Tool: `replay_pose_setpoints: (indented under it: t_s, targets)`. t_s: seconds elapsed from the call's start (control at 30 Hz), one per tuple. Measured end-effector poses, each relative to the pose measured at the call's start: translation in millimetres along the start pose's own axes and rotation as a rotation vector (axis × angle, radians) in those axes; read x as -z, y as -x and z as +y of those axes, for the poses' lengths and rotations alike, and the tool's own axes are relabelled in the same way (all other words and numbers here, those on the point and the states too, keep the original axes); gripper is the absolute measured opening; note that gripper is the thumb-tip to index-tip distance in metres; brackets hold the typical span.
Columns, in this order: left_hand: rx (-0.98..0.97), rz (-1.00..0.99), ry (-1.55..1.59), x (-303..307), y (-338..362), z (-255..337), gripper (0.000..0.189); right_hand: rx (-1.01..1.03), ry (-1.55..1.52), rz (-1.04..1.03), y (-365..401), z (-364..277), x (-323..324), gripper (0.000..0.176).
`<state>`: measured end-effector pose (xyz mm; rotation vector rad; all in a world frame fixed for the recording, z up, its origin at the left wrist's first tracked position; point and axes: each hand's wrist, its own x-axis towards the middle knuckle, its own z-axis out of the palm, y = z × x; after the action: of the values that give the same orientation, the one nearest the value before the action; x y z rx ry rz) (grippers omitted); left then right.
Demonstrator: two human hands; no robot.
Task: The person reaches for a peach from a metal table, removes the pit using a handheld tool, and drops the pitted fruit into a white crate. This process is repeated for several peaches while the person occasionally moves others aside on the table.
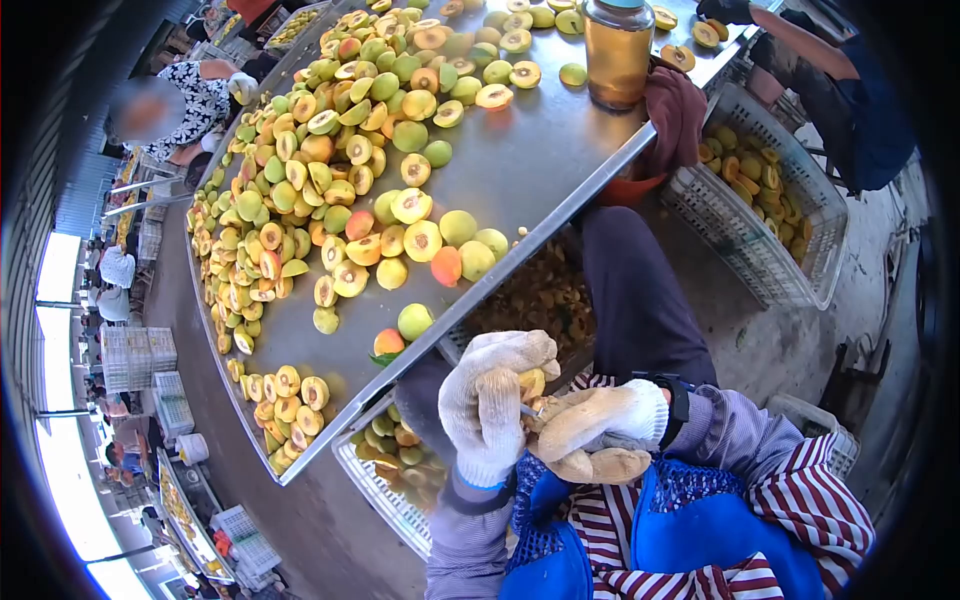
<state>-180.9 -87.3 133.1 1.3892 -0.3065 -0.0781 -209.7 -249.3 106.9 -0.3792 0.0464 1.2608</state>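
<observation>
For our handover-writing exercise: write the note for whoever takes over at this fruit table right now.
Left hand: gloved, fingers shut on a yellow fruit.
Right hand: gloved, curled against that fruit; what it holds is unclear.
Done: many cut halves lie on the steel table.
Left: whole fruits by the table edge, more fruit in the crate below.

table: long steel table (520, 170); floor: grey concrete (770, 340); crates: white plastic, stacked far left (130, 355); light: daylight from left
</observation>
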Motion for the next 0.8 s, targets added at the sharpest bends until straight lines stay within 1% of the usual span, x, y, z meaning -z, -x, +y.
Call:
replay_pose_setpoints:
  t_s: [0.03,0.07,0.17,0.2,0.27,0.3,0.33,0.37,0.4,0.43,0.5,0.53,0.6,0.63,0.67,0.7,0.77,0.8]
  targets:
    - [-0.081,0.002,0.017,-0.9,1.4,-4.9,0.041,0.005,-0.001,-0.012,-1.0,1.8,1.7,0.033]
    - [-0.058,-0.009,0.075,-0.6,2.3,-7.1,0.045,0.025,-0.013,-0.002,-1.0,4.1,2.4,0.034]
    - [0.151,-0.026,0.341,-0.3,-0.6,0.1,0.045,0.051,-0.025,0.056,0.2,2.4,-8.7,0.036]
    - [0.164,-0.036,0.347,0.2,-1.4,1.0,0.048,0.041,-0.032,0.058,0.1,3.2,-9.2,0.036]
    - [0.183,0.033,0.377,-3.8,-1.3,1.8,0.049,-0.015,-0.064,-0.033,-2.2,8.0,2.5,0.035]
    - [0.191,0.071,0.394,-5.8,-0.6,1.4,0.05,-0.009,-0.043,-0.049,-2.1,5.5,0.0,0.034]
    - [0.267,0.05,0.807,-0.8,-2.2,-11.3,0.049,-0.002,-0.021,-0.065,-1.4,1.2,-4.6,0.034]
    - [0.339,0.026,1.219,4.3,-3.7,-23.3,0.049,-0.005,-0.005,-0.135,-4.7,2.1,-0.7,0.034]
    - [0.462,0.241,1.062,-1.4,-1.3,-18.1,0.045,-0.007,0.012,-0.205,-8.0,3.0,2.8,0.033]
    - [0.528,0.352,0.923,-4.7,0.3,-18.2,0.047,-0.008,0.029,-0.275,-11.5,1.7,3.1,0.034]
    - [0.376,0.402,0.415,8.0,9.3,-11.9,0.049,-0.064,0.057,-0.239,-11.6,-7.4,-2.6,0.035]
    - [0.198,0.415,0.194,27.7,17.8,-19.5,0.051,0.045,0.048,-0.203,-13.1,-3.9,0.8,0.035]
    - [0.236,0.645,-0.216,69.9,35.7,-9.7,0.047,0.041,0.114,-0.105,-11.4,-11.9,8.4,0.036]
    - [0.304,0.588,-0.735,100.7,45.1,-6.0,0.039,0.038,0.145,-0.059,-11.8,-15.4,11.2,0.036]
    - [0.135,0.431,-1.357,130.2,53.0,-12.9,0.029,0.0,0.106,0.03,-12.5,-16.5,10.0,0.035]
    - [0.143,0.335,-1.726,143.3,56.0,-11.2,0.026,-0.047,0.134,0.054,-16.7,-17.6,7.9,0.035]
    - [0.226,0.467,-1.349,157.5,47.9,-22.1,0.027,-0.133,0.203,0.105,-27.7,-23.2,3.1,0.034]
    - [0.251,0.45,-1.229,161.6,35.4,-31.4,0.029,-0.175,0.246,0.129,-33.8,-23.3,-0.7,0.033]
